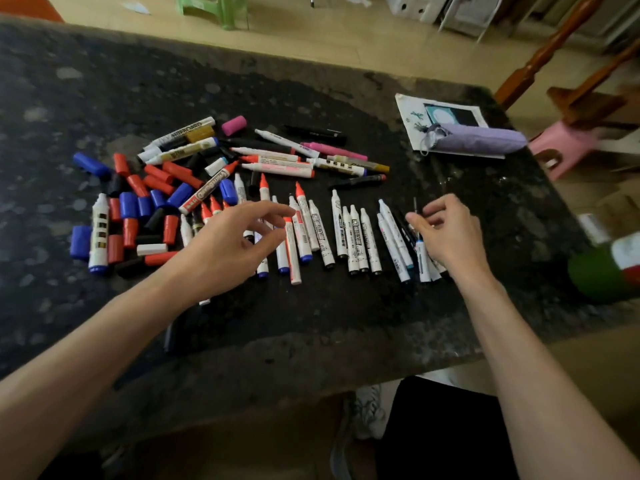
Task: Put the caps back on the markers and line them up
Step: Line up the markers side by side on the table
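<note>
Loose caps [138, 216] left of marker row [346, 237]

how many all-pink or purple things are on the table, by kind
pink cap: 1
pink marker: 1
purple pouch: 1
total: 3

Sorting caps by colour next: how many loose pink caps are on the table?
1: the pink cap lies toward the far side of the table, just right of the gold-banded whiteboard marker. Others may be hidden under the pile.
</note>
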Available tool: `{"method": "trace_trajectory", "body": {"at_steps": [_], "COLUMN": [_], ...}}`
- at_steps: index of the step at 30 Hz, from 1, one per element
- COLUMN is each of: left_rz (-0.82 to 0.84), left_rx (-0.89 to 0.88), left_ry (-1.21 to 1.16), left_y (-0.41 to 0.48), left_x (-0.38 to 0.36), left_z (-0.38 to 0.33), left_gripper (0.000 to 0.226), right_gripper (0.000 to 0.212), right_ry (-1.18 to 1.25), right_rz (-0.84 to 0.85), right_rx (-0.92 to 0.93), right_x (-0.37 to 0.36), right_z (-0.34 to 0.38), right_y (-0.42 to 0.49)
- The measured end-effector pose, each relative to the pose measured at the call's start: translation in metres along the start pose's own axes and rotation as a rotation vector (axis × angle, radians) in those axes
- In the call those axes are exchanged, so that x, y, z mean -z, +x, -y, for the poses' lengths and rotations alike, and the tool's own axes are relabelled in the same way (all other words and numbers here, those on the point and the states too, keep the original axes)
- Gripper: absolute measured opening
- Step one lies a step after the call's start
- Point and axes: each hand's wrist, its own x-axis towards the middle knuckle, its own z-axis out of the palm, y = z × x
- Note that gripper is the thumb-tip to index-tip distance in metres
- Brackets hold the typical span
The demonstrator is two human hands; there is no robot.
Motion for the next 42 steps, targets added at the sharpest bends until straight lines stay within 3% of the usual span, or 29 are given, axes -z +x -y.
{"method": "trace_trajectory", "body": {"at_steps": [14, 16, 19, 21, 30, 35, 42], "left_rz": [0.003, 0.005, 0.014, 0.013, 0.008, -0.008, 0.001], "left_rx": [0.018, 0.022, 0.025, 0.024, 0.026, 0.022, 0.012], "left_ry": [-0.002, -0.007, -0.005, -0.002, 0.006, 0.014, 0.037], "left_y": [0.005, 0.005, 0.005, 0.005, 0.004, 0.004, 0.002], "left_x": [-0.003, -0.004, -0.004, -0.004, -0.002, 0.0, 0.001], "left_z": [-0.001, -0.001, -0.001, -0.001, -0.001, -0.002, -0.002], "left_gripper": [0.03, 0.03, 0.03, 0.03, 0.03, 0.029, 0.03], "right_gripper": [0.026, 0.034, 0.057, 0.06, 0.059, 0.019, 0.028], "right_ry": [-0.06, -0.094, -0.065, -0.068, -0.145, -0.242, -0.427], "right_rz": [-0.01, -0.047, 0.029, 0.053, -0.031, -0.077, -0.073], "right_rx": [0.037, 0.052, -0.043, -0.088, -0.044, 0.217, 0.117], "right_x": [-0.017, -0.019, -0.019, -0.02, -0.028, -0.024, -0.03], "right_z": [-0.014, -0.018, -0.021, -0.021, -0.009, -0.001, 0.012], "right_y": [0.006, 0.008, 0.012, 0.013, 0.003, -0.005, -0.008]}}
